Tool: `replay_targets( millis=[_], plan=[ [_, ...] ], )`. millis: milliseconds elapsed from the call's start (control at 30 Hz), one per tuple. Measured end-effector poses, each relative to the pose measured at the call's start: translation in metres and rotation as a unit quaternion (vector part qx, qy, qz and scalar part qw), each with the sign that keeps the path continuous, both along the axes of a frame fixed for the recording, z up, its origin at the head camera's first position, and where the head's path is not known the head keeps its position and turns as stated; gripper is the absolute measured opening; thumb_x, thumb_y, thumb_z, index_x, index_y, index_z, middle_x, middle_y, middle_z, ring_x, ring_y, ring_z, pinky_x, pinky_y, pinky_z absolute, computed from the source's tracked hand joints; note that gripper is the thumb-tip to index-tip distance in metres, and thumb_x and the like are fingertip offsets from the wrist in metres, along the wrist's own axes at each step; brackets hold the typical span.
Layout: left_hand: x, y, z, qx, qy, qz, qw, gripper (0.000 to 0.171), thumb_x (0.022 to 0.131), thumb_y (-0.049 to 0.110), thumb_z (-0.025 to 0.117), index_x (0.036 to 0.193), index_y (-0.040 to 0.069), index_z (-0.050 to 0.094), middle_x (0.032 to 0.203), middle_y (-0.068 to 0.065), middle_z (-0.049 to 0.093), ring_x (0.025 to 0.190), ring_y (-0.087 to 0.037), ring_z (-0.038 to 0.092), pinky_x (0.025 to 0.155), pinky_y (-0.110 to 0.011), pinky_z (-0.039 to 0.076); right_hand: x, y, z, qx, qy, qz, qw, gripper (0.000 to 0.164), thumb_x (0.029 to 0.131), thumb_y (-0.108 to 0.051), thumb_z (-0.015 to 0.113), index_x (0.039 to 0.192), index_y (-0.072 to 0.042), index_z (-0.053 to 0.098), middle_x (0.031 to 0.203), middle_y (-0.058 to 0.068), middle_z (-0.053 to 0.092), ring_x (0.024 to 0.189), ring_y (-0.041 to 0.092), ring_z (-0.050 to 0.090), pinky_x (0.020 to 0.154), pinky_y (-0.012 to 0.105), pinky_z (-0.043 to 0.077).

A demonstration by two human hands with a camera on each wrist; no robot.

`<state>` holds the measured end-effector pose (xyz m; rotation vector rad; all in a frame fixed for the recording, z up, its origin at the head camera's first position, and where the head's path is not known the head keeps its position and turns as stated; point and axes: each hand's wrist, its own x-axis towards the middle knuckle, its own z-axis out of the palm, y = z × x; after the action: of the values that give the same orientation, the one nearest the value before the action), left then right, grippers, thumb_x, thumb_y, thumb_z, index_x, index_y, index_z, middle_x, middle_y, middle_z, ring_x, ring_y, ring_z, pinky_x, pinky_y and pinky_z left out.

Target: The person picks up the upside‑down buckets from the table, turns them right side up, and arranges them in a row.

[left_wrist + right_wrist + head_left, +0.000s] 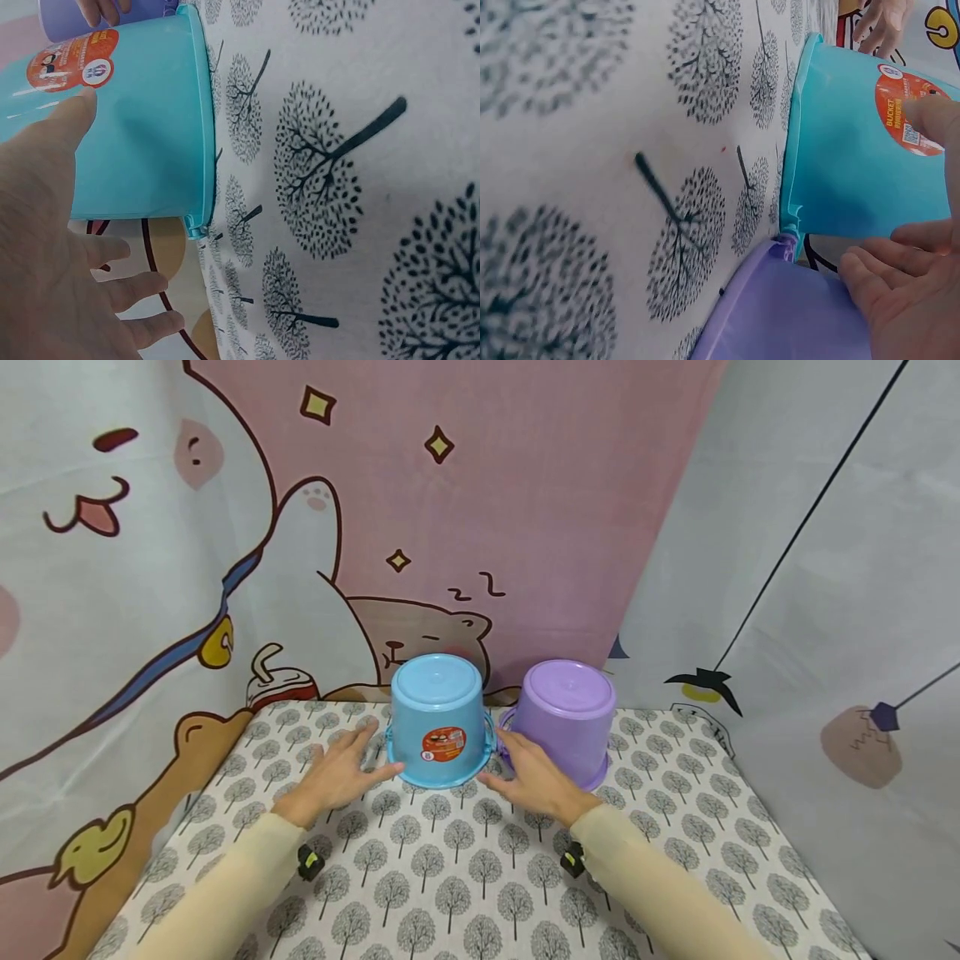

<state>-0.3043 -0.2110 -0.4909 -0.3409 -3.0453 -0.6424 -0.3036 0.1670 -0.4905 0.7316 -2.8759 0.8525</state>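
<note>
A blue bucket [437, 727] with a red oval sticker [444, 744] stands upside down on the cloth-covered table. Beside it on the right is a purple bucket [566, 722], also bottom up. My left hand [341, 774] is spread at the blue bucket's left side, thumb toward its front. My right hand [536, 777] reaches between the two buckets, with its fingers by the blue bucket's right side and in front of the purple one. In the right wrist view, the rims of the blue bucket [855, 150] and purple bucket [795, 315] come together. Neither hand has its fingers curled round anything.
The tablecloth [450, 893] is white with grey trees. A cartoon-printed curtain [525, 527] hangs right behind the buckets and down both sides of the table. Dark wrist straps [309, 863] show on the sleeves.
</note>
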Motion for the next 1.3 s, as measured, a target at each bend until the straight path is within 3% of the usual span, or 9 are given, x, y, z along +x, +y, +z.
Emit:
replay_targets(
  millis=[167, 500, 767, 933, 1167, 1300],
  plan=[
    [-0.006, 0.002, -0.007, 0.003, -0.003, -0.005, 1.0, 0.119, 0.104, 0.089, 0.059, 0.187, 0.011, 0.024, 0.189, -0.033, 0.029, 0.171, -0.066, 0.034, 0.134, -0.096, 0.014, -0.007, -0.01, -0.001, -0.017, -0.003, 0.009, 1.0, 0.101, 0.107, -0.044, 0.086, 0.181, 0.0, 0.034, 0.182, 0.03, 0.046, 0.168, 0.049, 0.05, 0.14, 0.066, 0.044],
    [-0.015, 0.008, -0.014, 0.028, -0.021, -0.009, 0.9993, 0.123, 0.102, 0.088, 0.066, 0.187, 0.011, 0.022, 0.188, -0.034, 0.031, 0.172, -0.065, 0.033, 0.138, -0.091, 0.013, -0.018, -0.021, -0.009, -0.021, -0.018, -0.013, 1.0, 0.104, 0.107, -0.044, 0.087, 0.179, 0.007, 0.033, 0.181, 0.032, 0.046, 0.168, 0.049, 0.05, 0.141, 0.06, 0.044],
    [-0.02, 0.016, -0.015, 0.058, -0.037, -0.014, 0.9975, 0.12, 0.102, 0.081, 0.073, 0.188, 0.016, 0.02, 0.188, -0.036, 0.029, 0.167, -0.069, 0.037, 0.134, -0.095, 0.02, -0.026, -0.025, -0.017, -0.019, -0.037, -0.028, 0.999, 0.109, 0.106, -0.046, 0.088, 0.182, 0.003, 0.029, 0.184, 0.027, 0.044, 0.167, 0.045, 0.052, 0.14, 0.056, 0.046],
    [-0.022, 0.016, -0.016, 0.061, -0.048, -0.016, 0.9968, 0.121, 0.102, 0.081, 0.073, 0.188, 0.015, 0.019, 0.188, -0.036, 0.028, 0.168, -0.069, 0.035, 0.135, -0.094, 0.019, -0.028, -0.025, -0.02, -0.036, -0.041, -0.025, 0.998, 0.11, 0.104, -0.042, 0.091, 0.183, 0.001, 0.029, 0.18, 0.029, 0.049, 0.162, 0.046, 0.059, 0.136, 0.056, 0.052],
    [-0.024, 0.014, -0.024, 0.091, -0.048, -0.031, 0.9942, 0.116, 0.104, 0.072, 0.077, 0.188, 0.015, 0.021, 0.188, -0.034, 0.031, 0.17, -0.063, 0.039, 0.133, -0.088, 0.036, -0.028, -0.027, -0.024, -0.055, -0.056, -0.037, 0.996, 0.112, 0.103, -0.04, 0.092, 0.184, -0.002, 0.026, 0.181, 0.028, 0.048, 0.162, 0.046, 0.059, 0.137, 0.057, 0.051],
    [-0.022, 0.014, -0.026, 0.096, -0.046, -0.034, 0.9937, 0.117, 0.104, 0.07, 0.079, 0.188, 0.015, 0.02, 0.188, -0.034, 0.032, 0.169, -0.063, 0.039, 0.133, -0.087, 0.037, -0.026, -0.031, -0.025, -0.07, -0.052, -0.038, 0.995, 0.111, 0.103, -0.038, 0.093, 0.183, 0.0, 0.026, 0.181, 0.029, 0.048, 0.164, 0.046, 0.056, 0.138, 0.057, 0.049]
  ],
)
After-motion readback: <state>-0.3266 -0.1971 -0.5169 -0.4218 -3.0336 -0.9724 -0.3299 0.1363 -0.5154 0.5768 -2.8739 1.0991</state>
